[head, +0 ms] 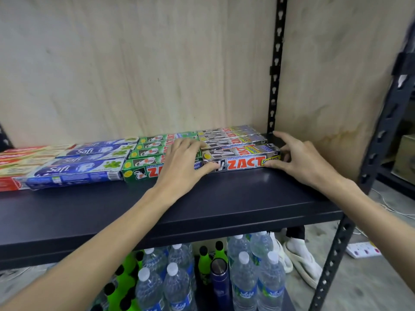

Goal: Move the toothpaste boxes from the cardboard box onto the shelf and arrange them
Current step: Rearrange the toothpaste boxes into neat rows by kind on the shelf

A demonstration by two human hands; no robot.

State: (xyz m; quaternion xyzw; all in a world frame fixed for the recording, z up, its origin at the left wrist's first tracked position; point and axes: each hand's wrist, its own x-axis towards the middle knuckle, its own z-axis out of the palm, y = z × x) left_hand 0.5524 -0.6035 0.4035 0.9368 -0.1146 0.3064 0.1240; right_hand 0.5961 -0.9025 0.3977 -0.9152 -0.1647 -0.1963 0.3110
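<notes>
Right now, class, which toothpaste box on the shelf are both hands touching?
The front silver Zact box, rightmost group: the left hand meets its left end, the right hand its right end. The others sit untouched behind or leftward.

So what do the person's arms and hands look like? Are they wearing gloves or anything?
No gloves. Both hands, the left hand and the right hand, are bare, with no rings, watch or bracelet in view. The forearms are bare too: no sleeves show anywhere up to the edges of the picture.
</notes>
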